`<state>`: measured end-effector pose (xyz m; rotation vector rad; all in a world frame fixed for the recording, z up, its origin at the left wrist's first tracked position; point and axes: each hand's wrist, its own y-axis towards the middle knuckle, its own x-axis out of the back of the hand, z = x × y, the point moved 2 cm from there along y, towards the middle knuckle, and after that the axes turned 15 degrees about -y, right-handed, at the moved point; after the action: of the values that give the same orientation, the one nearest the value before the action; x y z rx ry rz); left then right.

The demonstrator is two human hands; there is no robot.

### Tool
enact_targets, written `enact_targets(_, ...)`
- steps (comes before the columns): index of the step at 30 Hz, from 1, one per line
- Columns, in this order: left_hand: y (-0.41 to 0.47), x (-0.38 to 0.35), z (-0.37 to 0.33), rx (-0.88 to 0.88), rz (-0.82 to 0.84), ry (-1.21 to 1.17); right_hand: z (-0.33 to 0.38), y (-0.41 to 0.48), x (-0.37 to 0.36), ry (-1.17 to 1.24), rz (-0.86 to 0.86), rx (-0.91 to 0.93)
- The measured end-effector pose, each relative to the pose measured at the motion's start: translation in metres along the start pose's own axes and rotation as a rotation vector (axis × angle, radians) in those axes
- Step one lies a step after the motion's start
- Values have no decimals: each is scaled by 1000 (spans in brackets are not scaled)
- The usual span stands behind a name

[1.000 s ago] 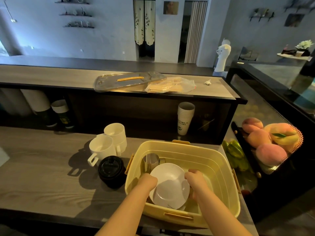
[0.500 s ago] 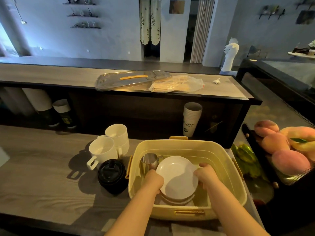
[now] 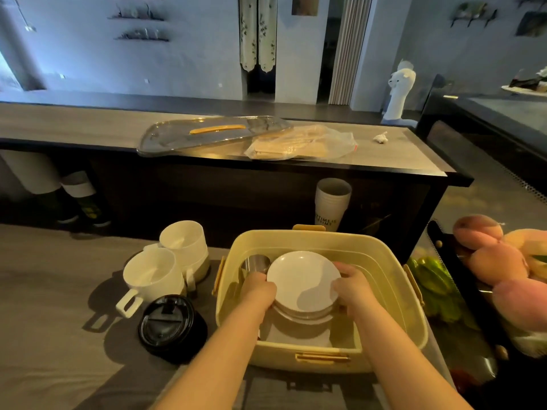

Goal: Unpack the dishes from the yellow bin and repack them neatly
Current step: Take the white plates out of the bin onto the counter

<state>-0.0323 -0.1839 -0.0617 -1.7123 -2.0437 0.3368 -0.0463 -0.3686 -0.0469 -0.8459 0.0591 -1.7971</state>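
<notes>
The yellow bin [image 3: 393, 279] stands on the grey counter in front of me. Inside it, both hands grip a stack of white plates [image 3: 302, 279]: my left hand [image 3: 260, 288] on its left rim, my right hand [image 3: 353, 287] on its right rim. The stack is level and lifted off the bin's floor. A small metal cup [image 3: 255, 262] stands in the bin's far left corner, just behind my left hand. A pale flat piece lies on the bin floor under the stack.
Left of the bin stand white mugs [image 3: 154, 276] [image 3: 185, 241] and a black lidded cup [image 3: 168, 324]. The clear bin lid [image 3: 207, 134] and a plastic bag [image 3: 302, 143] lie on the raised shelf behind. Paper cups [image 3: 331, 202] stand behind the bin; peaches [image 3: 497, 261] sit at right.
Both hands have raised the plate stack from a tilted position low in the bin to a level one higher up. The camera has moved closer.
</notes>
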Motion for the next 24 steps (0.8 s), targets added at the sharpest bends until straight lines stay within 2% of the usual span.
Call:
enact_targets(10, 24, -9, -21, -75, 23, -111, 10, 25, 0, 42, -149, 34)
enact_targets(16, 26, -9, -32, -218, 19, -158, 13, 35, 4, 88, -142, 28)
enact_targets(24, 14, -1, -39, -227, 23, -330, 15, 23, 7, 294, -135, 52)
